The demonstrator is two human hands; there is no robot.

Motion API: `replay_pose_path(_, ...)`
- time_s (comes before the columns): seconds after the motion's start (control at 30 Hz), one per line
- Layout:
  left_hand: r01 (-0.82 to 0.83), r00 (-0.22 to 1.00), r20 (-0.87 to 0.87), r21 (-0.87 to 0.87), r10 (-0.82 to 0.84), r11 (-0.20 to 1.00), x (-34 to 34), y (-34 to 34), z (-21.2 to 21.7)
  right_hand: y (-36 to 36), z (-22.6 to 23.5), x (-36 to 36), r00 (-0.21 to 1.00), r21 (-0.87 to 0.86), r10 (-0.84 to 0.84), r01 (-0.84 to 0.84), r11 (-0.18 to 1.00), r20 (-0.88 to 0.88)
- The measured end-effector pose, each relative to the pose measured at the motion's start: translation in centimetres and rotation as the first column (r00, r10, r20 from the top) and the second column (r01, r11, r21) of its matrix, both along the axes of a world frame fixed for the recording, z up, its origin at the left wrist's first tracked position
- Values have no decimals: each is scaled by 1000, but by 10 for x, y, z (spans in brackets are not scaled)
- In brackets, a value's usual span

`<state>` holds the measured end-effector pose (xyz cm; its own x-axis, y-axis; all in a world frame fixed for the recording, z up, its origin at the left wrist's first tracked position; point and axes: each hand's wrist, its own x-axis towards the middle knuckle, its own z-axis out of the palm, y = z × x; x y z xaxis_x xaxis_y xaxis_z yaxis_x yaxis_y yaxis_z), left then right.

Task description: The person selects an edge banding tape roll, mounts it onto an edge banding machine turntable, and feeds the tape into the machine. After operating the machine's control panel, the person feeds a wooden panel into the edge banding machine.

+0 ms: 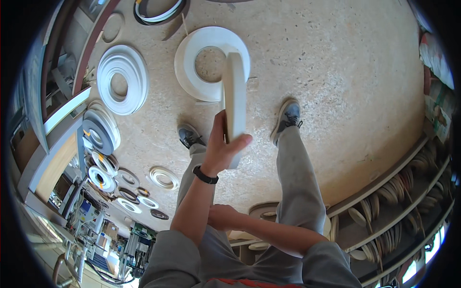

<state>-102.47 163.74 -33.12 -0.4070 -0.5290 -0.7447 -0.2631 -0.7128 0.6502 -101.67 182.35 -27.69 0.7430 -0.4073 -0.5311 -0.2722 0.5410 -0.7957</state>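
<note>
My left hand (224, 149), with a dark band on its wrist, is closed on the near part of a cream roll of edge banding (235, 91). The roll is held up on edge, so its narrow side faces me. Behind it on the floor lies a large white roll of banding (187, 60), flat, with a wide open centre. My right hand (223, 217) is close to my body, partly behind my left forearm. Its fingers look curled in, and whether they hold anything is hidden.
White coiled rolls (137, 79) and a grey-white stack (98, 132) lie on the floor at left, beside a wooden frame (57, 144). Smaller rolls (164, 178) are nearer. A shelf rack (379, 192) with several rolls curves along the right. My shoes (290, 115) stand apart on the floor.
</note>
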Motion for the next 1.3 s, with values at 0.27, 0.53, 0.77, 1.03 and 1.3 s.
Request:
replay_pose_path(0.27,736,669,695,-569,-263,368,-11,27,-7,-9,-6,-12,996,4,54,-55,999,67)
replay_pose_path(0.53,711,698,464,-545,-546,444,16,82,26,81,-65,-29,985,18,-159,160,987,-61)
replay_pose_path(0.77,304,896,410,-293,-168,906,151,109,86,72,20,-114,725,202,387,-333,921,-569)
replay_pose_path(1.03,-104,913,353,-282,205,954,334,286,-11,-45,76,-70,469,181,295,-272,945,-833)
replay_pose_path(1.3,-588,641,607,-4,470,809,502,328,95,-89,84,186,803,60,212,-216,975,-556)
